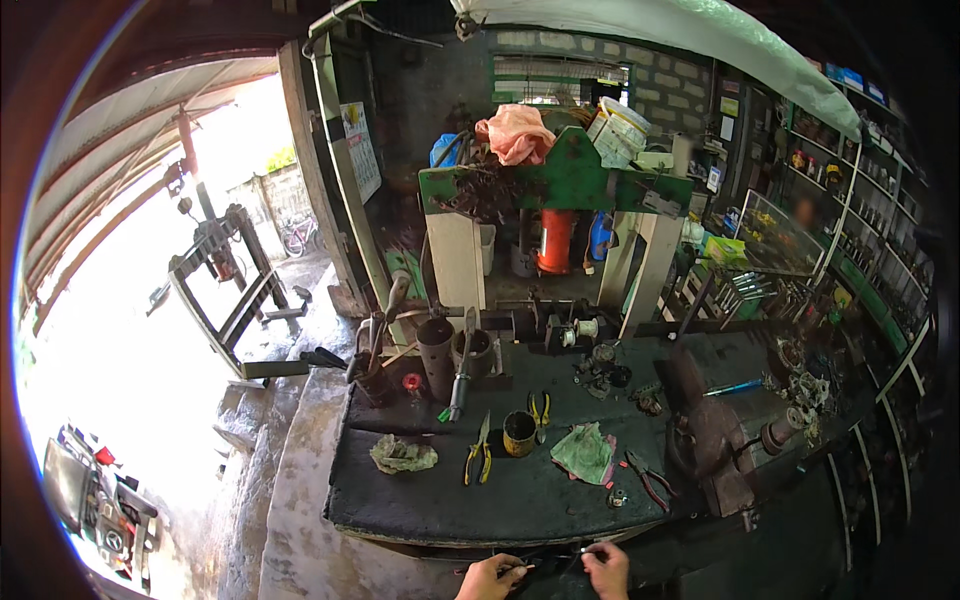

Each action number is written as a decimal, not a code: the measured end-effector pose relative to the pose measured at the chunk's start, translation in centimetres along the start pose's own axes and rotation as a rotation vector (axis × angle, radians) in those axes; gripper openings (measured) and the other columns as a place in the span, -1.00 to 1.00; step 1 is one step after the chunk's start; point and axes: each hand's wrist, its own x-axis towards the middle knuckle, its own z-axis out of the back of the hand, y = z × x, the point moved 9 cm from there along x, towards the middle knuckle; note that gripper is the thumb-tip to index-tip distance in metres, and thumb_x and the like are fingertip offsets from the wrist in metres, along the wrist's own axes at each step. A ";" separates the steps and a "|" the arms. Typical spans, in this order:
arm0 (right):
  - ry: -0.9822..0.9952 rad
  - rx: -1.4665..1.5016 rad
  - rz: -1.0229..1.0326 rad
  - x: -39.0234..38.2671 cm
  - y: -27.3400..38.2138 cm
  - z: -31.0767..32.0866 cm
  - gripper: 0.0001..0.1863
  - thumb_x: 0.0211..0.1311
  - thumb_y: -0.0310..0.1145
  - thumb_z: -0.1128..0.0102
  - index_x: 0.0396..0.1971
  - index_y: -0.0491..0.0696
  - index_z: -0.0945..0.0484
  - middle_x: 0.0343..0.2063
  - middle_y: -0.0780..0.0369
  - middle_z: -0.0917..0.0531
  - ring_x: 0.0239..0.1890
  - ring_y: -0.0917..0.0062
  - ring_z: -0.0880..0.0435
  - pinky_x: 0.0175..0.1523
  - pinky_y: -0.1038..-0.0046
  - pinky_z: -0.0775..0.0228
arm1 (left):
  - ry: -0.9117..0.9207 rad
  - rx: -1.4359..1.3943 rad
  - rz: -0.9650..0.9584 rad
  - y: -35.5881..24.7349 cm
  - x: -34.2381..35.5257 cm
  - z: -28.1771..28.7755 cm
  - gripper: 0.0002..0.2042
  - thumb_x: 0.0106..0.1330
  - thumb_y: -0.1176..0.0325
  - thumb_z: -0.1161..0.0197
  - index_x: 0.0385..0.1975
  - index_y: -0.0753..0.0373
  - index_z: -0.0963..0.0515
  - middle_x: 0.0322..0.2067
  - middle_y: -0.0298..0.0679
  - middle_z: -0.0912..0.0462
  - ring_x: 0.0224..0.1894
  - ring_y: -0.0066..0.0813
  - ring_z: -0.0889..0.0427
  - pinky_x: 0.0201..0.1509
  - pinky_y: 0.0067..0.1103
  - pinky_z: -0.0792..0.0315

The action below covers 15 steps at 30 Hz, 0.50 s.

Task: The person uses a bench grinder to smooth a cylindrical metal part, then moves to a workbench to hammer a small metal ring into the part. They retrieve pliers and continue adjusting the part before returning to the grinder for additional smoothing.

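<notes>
Both my hands are low in the picture, in front of the near edge of a black workbench [440,515]. My left hand [488,578] is closed in a pinch, a small pale tip showing at its fingers. A short way to the right, my right hand [606,573] pinches something small and dark. Thin dark strands seem to lie between them, too dim to name. Closest on the bench are red-handled pliers [652,482], a small round metal part [618,497] and a green cloth [584,453]. Yellow-handled long-nose pliers [479,456] lie further left.
A yellow-black can [519,433] stands mid-bench beside a second yellow-handled tool [541,408]. A crumpled pale rag [403,454] lies left. Dark metal cylinders [436,348] holding tools stand behind. A vise-like metal block [715,460] is at right. A green press frame [570,180] rises at the back.
</notes>
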 end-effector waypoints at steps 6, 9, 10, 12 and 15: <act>0.164 -0.124 -0.038 -0.6 4.0 -5.3 -0.89 0.23 -0.42 -0.33 -0.27 -0.09 -0.69 -0.40 0.20 -0.71 -0.31 0.55 -0.69 -0.11 0.44 -0.55 | -0.023 0.049 0.165 1.2 3.4 2.2 -0.77 0.41 0.35 -0.40 -0.07 0.37 -0.67 -0.29 -0.19 -0.80 -0.26 -0.58 -0.71 -0.16 -0.58 -0.59; 0.220 -0.113 -0.041 -0.4 4.4 -6.0 -0.86 0.24 -0.37 -0.33 -0.26 -0.09 -0.70 -0.38 0.19 -0.75 -0.28 0.49 -0.73 -0.09 0.42 -0.57 | -0.081 -0.063 0.246 2.8 4.4 3.8 -0.80 0.41 0.42 -0.37 -0.09 0.40 -0.65 -0.29 -0.21 -0.80 -0.34 -0.61 -0.67 -0.23 -0.61 -0.58; 0.228 -0.124 -0.049 0.0 4.3 -6.0 -0.86 0.25 -0.37 -0.33 -0.25 -0.09 -0.70 -0.37 0.18 -0.75 -0.27 0.48 -0.74 -0.08 0.41 -0.57 | -0.114 -0.102 0.238 3.2 4.7 4.4 -0.80 0.42 0.43 -0.37 -0.08 0.41 -0.64 -0.29 -0.20 -0.80 -0.34 -0.61 -0.68 -0.23 -0.61 -0.58; 0.247 -0.148 -0.074 1.0 3.9 -5.9 -0.85 0.26 -0.36 -0.33 -0.25 -0.08 -0.70 -0.35 0.17 -0.76 -0.25 0.46 -0.75 -0.07 0.40 -0.57 | -0.178 -0.181 0.231 4.3 5.1 5.5 -0.81 0.42 0.45 -0.35 -0.08 0.44 -0.63 -0.28 -0.17 -0.79 -0.33 -0.60 -0.68 -0.23 -0.62 -0.60; 0.245 -0.109 -0.009 3.8 3.8 -5.1 -0.86 0.17 -0.44 -0.34 -0.29 -0.13 -0.70 -0.38 0.13 -0.77 -0.32 0.38 -0.78 -0.17 0.38 -0.59 | -0.289 -0.262 0.217 5.7 5.4 6.2 -0.80 0.42 0.46 -0.34 -0.12 0.50 -0.62 -0.33 -0.18 -0.78 -0.35 -0.59 -0.69 -0.27 -0.62 -0.58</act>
